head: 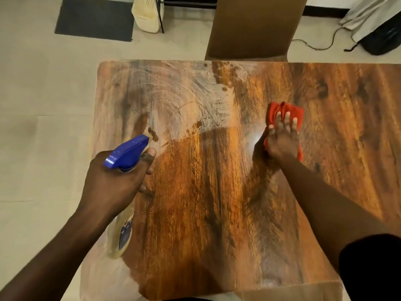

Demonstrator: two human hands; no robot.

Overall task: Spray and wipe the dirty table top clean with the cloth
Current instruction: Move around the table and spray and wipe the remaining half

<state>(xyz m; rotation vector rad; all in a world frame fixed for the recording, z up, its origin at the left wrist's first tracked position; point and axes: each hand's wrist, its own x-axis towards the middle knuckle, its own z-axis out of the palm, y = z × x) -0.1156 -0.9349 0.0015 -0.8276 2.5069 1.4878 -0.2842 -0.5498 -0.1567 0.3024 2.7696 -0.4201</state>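
Note:
The wood-grain table top (206,203) fills the view. Its far left part carries whitish smears (173,98) and brown drops and blotches (221,74). My left hand (115,183) grips a spray bottle (127,154) with a blue trigger head, held over the table's left edge with the nozzle pointing away from me; its pale body hangs below my wrist. My right hand (282,140) presses flat on a crumpled red cloth (284,111) at the middle right of the table.
A brown chair back (253,27) stands against the table's far edge. On the tiled floor beyond lie a dark mat (95,18), a cream bag (147,16), a cable (321,44) and a black bag (384,38). A brown box corner (293,292) shows at the near right.

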